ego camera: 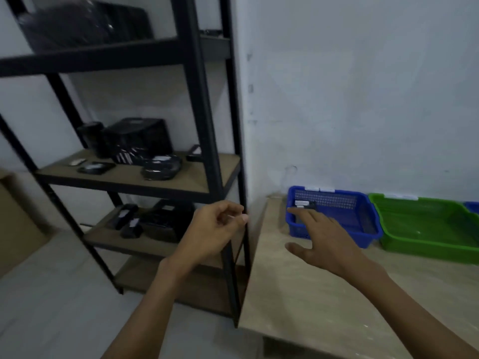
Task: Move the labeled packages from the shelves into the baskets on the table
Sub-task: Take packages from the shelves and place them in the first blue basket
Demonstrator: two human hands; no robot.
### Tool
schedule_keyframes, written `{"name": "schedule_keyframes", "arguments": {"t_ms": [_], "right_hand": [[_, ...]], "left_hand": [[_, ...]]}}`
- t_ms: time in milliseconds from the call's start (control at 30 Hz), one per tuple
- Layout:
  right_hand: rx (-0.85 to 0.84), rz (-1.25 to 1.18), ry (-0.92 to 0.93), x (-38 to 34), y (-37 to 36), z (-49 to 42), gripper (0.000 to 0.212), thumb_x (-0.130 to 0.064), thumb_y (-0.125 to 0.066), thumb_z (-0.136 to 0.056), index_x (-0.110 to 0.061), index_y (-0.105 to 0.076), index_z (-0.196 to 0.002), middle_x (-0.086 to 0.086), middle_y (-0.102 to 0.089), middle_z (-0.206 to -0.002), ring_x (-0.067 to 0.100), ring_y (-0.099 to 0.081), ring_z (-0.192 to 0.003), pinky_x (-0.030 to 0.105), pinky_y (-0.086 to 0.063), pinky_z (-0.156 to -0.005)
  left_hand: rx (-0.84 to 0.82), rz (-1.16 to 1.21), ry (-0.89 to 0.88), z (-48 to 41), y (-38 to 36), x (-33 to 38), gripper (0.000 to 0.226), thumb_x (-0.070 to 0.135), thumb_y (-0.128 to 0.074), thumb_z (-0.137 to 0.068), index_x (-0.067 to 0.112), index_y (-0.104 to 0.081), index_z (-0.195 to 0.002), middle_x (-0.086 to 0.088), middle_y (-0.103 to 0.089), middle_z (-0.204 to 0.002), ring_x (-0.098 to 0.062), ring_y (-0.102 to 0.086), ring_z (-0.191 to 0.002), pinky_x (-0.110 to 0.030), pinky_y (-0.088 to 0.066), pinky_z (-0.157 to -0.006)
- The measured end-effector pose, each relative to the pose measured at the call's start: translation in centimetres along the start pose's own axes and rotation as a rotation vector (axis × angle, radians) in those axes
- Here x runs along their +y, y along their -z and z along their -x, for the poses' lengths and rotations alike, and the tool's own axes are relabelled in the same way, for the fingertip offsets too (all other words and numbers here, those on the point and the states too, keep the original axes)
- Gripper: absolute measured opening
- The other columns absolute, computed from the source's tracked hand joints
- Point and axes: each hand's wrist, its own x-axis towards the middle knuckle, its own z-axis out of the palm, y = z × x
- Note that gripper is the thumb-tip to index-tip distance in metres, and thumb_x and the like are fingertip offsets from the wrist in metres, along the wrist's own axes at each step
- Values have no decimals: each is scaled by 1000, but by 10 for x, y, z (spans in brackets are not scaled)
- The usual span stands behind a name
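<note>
Several black packages with white labels lie on the black shelf unit (207, 125): a cluster on the middle shelf (145, 156) and another on the lower shelf (153, 221). One small labeled package (305, 204) sits in the blue basket (368, 203) on the table. My right hand (324, 237) hovers over the front left of the blue basket, fingers spread and holding nothing. My left hand (217, 226) hangs in front of the shelf's right post, fingers loosely curled, with nothing seen in it.
A green basket (427, 226) stands right of the blue one, and the corner of another blue basket (473, 207) shows at the far right. The wooden table (298, 294) meets the shelf post. Black bags fill the top shelf (85, 22). A cardboard box (15, 224) stands at the left.
</note>
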Motion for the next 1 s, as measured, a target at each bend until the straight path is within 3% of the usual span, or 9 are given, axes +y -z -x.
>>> {"name": "schedule_keyframes", "arguments": {"t_ms": [133, 300, 500, 667, 1000], "right_hand": [[62, 42, 54, -87, 14, 5, 71, -53, -55, -85, -33, -21, -144, -7, -38, -142, 15, -38, -128, 29, -29, -102], [132, 1, 80, -191, 17, 3, 71, -53, -56, -84, -33, -23, -143, -7, -37, -143, 14, -39, -128, 32, -31, -105], [166, 23, 100, -274, 32, -9, 71, -58, -54, -84, -39, -18, -142, -11, -32, -146, 8, -35, -130, 25, -26, -107], [216, 108, 156, -306, 50, -40, 69, -58, -51, -85, -36, -19, -143, -12, -34, -143, 7, -36, -128, 22, -26, -104], [296, 175, 218, -331, 65, -151, 69, -56, -51, -85, -37, -19, -143, -15, -31, -145, 6, -32, -131, 23, -24, -107]], "left_hand": [[17, -79, -104, 40, 80, 2, 20, 33, -68, -86, 29, -67, -105, 10, -69, -95, 0, -64, -90, -26, -54, -82], [63, -200, -219, 81, 182, -3, 13, 34, -65, -87, 42, -60, -97, 18, -63, -96, 11, -57, -92, -6, -46, -71], [137, -227, -241, 102, 276, 3, 20, 32, -68, -85, 29, -65, -104, 14, -66, -95, 5, -61, -88, -16, -53, -77], [217, -255, -277, 89, 335, 1, 21, 35, -69, -84, 30, -66, -104, 15, -67, -96, 3, -62, -91, -21, -52, -83], [311, -320, -377, 8, 399, -6, 20, 32, -69, -84, 34, -61, -102, 17, -62, -97, 5, -59, -91, -17, -52, -78]]}}
